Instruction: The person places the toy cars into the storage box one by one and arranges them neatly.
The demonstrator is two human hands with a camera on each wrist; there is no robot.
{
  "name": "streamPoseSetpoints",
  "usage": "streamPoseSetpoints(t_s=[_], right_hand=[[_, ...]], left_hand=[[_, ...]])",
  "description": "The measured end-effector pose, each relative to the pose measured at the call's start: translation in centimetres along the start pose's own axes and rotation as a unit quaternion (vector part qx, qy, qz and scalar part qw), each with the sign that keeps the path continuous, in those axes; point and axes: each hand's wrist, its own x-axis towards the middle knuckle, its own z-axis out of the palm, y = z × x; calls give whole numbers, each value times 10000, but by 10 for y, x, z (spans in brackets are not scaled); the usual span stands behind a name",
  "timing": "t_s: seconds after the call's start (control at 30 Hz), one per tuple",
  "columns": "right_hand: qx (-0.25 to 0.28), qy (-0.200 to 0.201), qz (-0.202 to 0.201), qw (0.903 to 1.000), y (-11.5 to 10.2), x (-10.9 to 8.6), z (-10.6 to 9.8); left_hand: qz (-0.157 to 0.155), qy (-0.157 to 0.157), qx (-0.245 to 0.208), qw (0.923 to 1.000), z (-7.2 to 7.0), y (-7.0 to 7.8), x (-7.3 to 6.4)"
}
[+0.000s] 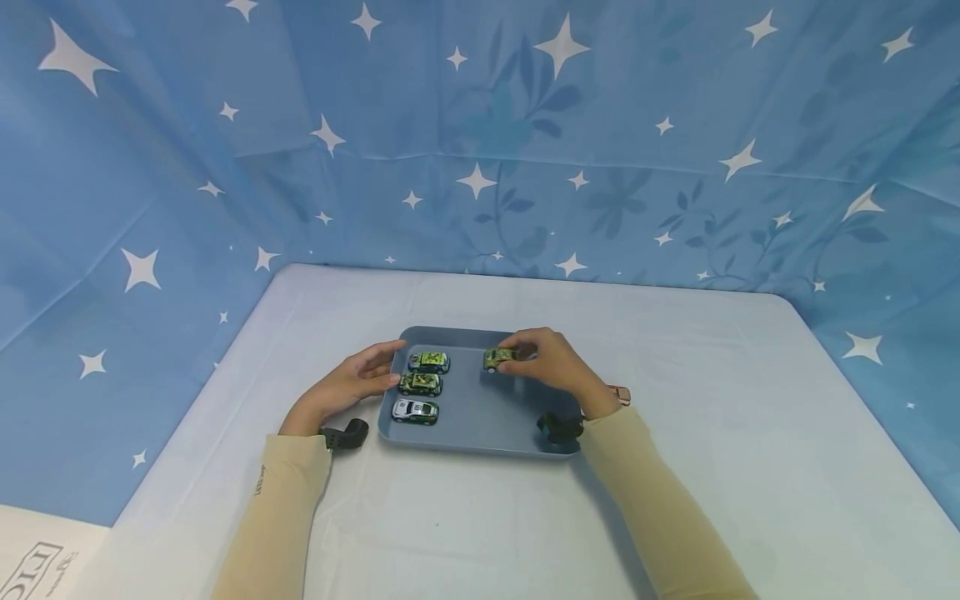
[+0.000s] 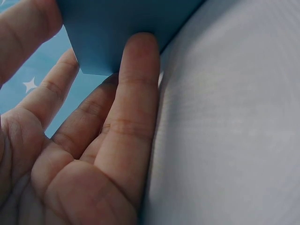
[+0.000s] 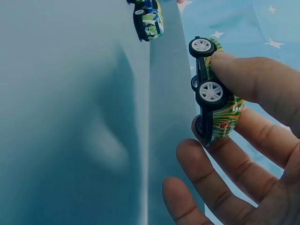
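My right hand (image 1: pixel 551 358) pinches a green-and-yellow patterned toy car (image 1: pixel 498 359) between thumb and fingers, over the right half of a blue-grey tray (image 1: pixel 480 450). In the right wrist view the car (image 3: pixel 211 93) shows its white-spoked wheels and dark underside, with the thumb on one side and fingertips on the other. My left hand (image 1: pixel 351 383) rests at the tray's left side, its fingers nearly straight. The left wrist view shows a fingertip (image 2: pixel 140 49) against the tray's outer wall (image 2: pixel 103 37).
Along the tray's left side stand a green-yellow car (image 1: pixel 429 362), a dark green patterned car (image 1: pixel 420 384) and a silver-white car (image 1: pixel 415 412). A red car (image 1: pixel 619 394) sits on the white table (image 1: pixel 450 517), partly behind the right wrist. A starry blue curtain (image 1: pixel 480 125) surrounds the table's far side.
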Motion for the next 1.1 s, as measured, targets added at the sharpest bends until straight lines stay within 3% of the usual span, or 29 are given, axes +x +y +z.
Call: streamPoseSetpoints(t_s=[1.1], right_hand=[[-271, -235, 655, 9972, -7, 24, 15]], left_hand=[[-37, 18, -102, 9999, 0, 0, 1]])
